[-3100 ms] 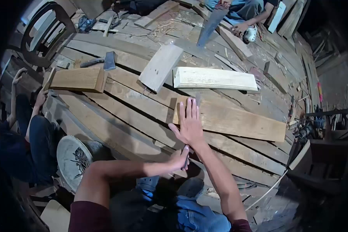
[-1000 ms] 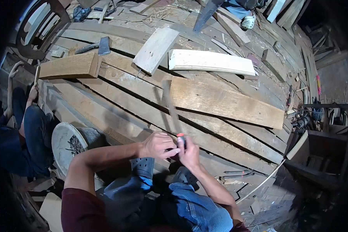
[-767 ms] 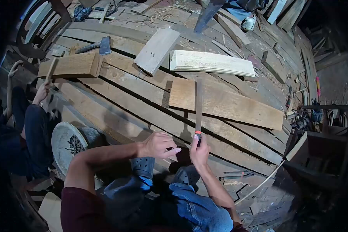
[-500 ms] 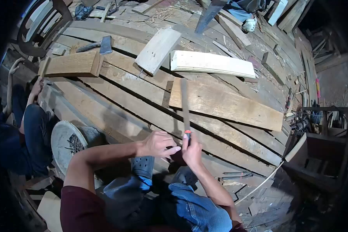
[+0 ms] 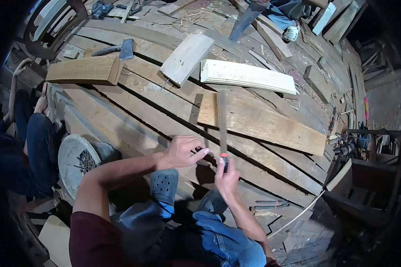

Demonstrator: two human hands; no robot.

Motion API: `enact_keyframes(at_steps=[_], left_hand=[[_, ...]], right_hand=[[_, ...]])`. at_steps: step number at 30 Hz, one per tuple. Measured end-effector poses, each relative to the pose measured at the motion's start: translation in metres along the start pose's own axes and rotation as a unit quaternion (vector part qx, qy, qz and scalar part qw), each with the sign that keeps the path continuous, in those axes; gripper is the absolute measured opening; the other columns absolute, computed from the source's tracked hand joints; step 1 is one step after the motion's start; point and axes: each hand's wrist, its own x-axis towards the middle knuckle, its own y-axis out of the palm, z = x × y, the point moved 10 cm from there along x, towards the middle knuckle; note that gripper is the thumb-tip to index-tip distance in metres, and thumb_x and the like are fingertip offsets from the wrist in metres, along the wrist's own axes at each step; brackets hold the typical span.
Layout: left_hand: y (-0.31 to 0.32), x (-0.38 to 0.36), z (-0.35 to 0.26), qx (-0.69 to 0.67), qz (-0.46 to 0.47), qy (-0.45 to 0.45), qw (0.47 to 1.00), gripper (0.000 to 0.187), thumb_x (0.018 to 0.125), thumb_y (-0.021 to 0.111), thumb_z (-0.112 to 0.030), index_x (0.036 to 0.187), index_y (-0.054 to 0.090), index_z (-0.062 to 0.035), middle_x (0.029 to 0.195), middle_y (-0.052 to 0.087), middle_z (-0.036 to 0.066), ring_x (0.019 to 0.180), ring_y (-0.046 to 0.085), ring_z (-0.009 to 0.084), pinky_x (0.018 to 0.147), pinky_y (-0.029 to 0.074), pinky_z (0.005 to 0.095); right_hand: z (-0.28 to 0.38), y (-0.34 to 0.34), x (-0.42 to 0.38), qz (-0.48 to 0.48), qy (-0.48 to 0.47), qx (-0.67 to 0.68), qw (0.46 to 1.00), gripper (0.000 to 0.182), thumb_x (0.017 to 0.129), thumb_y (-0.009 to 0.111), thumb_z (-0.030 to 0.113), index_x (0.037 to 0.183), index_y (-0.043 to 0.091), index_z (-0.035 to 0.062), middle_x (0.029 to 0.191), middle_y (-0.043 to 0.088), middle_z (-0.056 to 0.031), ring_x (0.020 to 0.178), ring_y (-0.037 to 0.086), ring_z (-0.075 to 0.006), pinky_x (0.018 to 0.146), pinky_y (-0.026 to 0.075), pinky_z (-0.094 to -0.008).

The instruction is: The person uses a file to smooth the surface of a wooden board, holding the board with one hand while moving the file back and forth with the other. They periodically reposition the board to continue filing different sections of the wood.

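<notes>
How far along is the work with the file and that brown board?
Done: nothing visible; the brown board shows no fresh marks. In hand: right hand grips the file, blade over the board's left end; left hand beside it. Left: seemingly the whole job.

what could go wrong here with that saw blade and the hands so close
The right hand holds the saw blade upright by its orange-marked end, and the left hand sits close beside it, so a slip could cut the fingers. The blade's tip hovers over the brown board unsupported, so it may wobble. The person's shoe lies just below and could get nicked.
</notes>
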Motion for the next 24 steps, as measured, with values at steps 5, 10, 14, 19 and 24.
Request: enact_keyframes(at_steps=[5,10,14,19,24], left_hand=[[0.0,-0.002,0.008,-0.013,-0.002,-0.013,1.0,0.02,0.086,0.077,-0.018,0.078,0.067,-0.0025,0.071,0.065,0.012,0.061,0.064,0.0298,0.057,0.051,0.0392],[0.005,-0.006,-0.003,-0.021,0.014,0.025,0.999,0.019,0.086,0.077,-0.018,0.077,0.069,-0.0033,0.069,0.064,0.011,0.058,0.063,0.0284,0.054,0.049,0.0389],[0.005,-0.008,-0.012,-0.032,0.01,0.065,0.997,0.018,0.085,0.078,-0.018,0.075,0.069,-0.0044,0.063,0.061,0.009,0.054,0.06,0.0263,0.051,0.046,0.0376],[0.003,-0.009,-0.012,-0.032,0.001,0.073,0.997,0.019,0.084,0.078,-0.014,0.072,0.067,-0.0042,0.061,0.059,0.009,0.054,0.06,0.0268,0.051,0.047,0.0382],[0.002,-0.008,-0.015,-0.032,0.003,0.073,0.997,0.021,0.083,0.078,-0.014,0.07,0.066,-0.004,0.06,0.058,0.01,0.053,0.06,0.0277,0.05,0.047,0.0391]], right_hand=[[-0.015,-0.008,-0.004,-0.022,-0.006,-0.036,0.999,0.023,0.102,0.057,0.022,0.106,0.063,0.0003,0.072,0.066,-0.0252,0.066,0.067,-0.0459,0.057,0.051,-0.0515],[0.004,0.018,-0.021,0.029,-0.02,-0.029,0.999,0.022,0.101,0.057,0.024,0.108,0.061,0.0031,0.067,0.063,-0.0278,0.064,0.065,-0.0492,0.052,0.049,-0.0547],[0.016,0.032,-0.029,0.091,-0.044,-0.032,0.994,0.024,0.101,0.058,0.024,0.111,0.061,0.003,0.065,0.062,-0.0283,0.061,0.064,-0.0492,0.052,0.048,-0.0555],[0.008,0.008,-0.03,0.028,-0.06,-0.037,0.997,0.025,0.101,0.057,0.024,0.112,0.06,0.0009,0.066,0.063,-0.0276,0.061,0.064,-0.0481,0.053,0.048,-0.0551],[-0.013,0.0,-0.032,0.016,-0.011,-0.094,0.995,0.025,0.101,0.056,0.022,0.112,0.06,-0.0002,0.066,0.063,-0.0265,0.062,0.066,-0.0469,0.052,0.049,-0.0545]])
